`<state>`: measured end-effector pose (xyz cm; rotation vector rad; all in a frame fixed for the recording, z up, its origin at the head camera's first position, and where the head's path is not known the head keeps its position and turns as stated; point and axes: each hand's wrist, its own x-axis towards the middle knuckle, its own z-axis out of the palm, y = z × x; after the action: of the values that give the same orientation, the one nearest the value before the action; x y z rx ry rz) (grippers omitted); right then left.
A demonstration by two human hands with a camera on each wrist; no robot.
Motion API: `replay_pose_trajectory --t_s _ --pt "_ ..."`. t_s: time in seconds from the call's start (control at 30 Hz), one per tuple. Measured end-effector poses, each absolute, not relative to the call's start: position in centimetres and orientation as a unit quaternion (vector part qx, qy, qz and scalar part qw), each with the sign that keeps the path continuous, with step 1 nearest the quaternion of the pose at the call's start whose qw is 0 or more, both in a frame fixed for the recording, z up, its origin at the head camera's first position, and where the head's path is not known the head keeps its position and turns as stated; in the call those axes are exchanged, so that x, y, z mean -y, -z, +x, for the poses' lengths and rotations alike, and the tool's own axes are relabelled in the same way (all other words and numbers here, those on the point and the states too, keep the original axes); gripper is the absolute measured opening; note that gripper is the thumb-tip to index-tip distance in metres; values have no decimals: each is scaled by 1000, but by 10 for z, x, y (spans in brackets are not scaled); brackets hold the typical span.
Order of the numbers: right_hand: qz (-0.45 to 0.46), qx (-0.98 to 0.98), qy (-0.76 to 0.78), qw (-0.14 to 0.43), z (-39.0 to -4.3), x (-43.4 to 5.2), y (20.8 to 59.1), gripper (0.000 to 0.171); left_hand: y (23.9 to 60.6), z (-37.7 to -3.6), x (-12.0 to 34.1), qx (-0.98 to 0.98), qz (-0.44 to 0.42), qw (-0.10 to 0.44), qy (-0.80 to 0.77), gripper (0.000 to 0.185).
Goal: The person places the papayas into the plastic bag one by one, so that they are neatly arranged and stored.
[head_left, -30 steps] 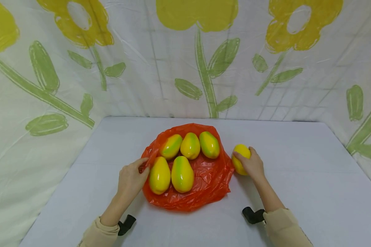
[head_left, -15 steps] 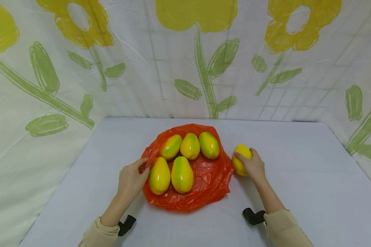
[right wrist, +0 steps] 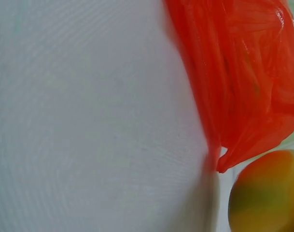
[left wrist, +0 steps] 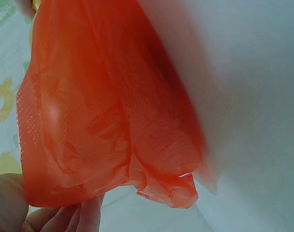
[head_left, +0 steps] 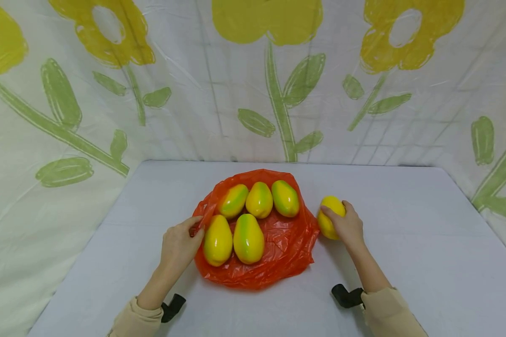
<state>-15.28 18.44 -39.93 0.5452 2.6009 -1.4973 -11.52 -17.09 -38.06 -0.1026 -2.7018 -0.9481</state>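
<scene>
A red plastic bag (head_left: 280,238) lies spread wide with its mouth facing up, and several yellow papayas (head_left: 248,238) with green streaks rest in it, three behind and the others at the front left. My left hand (head_left: 180,241) pinches the bag's left edge between thumb and fingers; in the left wrist view the bag's red side (left wrist: 79,121) covers part of those fingers. Just right of the bag, my right hand (head_left: 349,227) grips another papaya (head_left: 328,226) from its right side. The right wrist view catches this papaya (right wrist: 265,203) at the lower right, close by the bag's corner (right wrist: 253,82).
A white-covered table (head_left: 426,243) carries all of this. Behind it hangs a white curtain (head_left: 185,112) printed with yellow flowers and green leaves. Black camera mounts (head_left: 346,296) sit at both wrists, beside the beige sleeves (head_left: 392,311).
My right hand has shifted very slightly to the right with the papaya in its grip. The left hand, the bag and the papayas inside it keep their places.
</scene>
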Motion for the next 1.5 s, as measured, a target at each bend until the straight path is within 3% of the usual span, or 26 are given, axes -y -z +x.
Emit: replay_pose_trajectory --t_s 0.8,1.5 --pt "160 -838 520 26 -141 -172 375 80 383 -117 171 934 -42 144 325 25" --pt "110 -827 550 24 -127 -129 356 77 381 -116 171 933 -38 140 328 24"
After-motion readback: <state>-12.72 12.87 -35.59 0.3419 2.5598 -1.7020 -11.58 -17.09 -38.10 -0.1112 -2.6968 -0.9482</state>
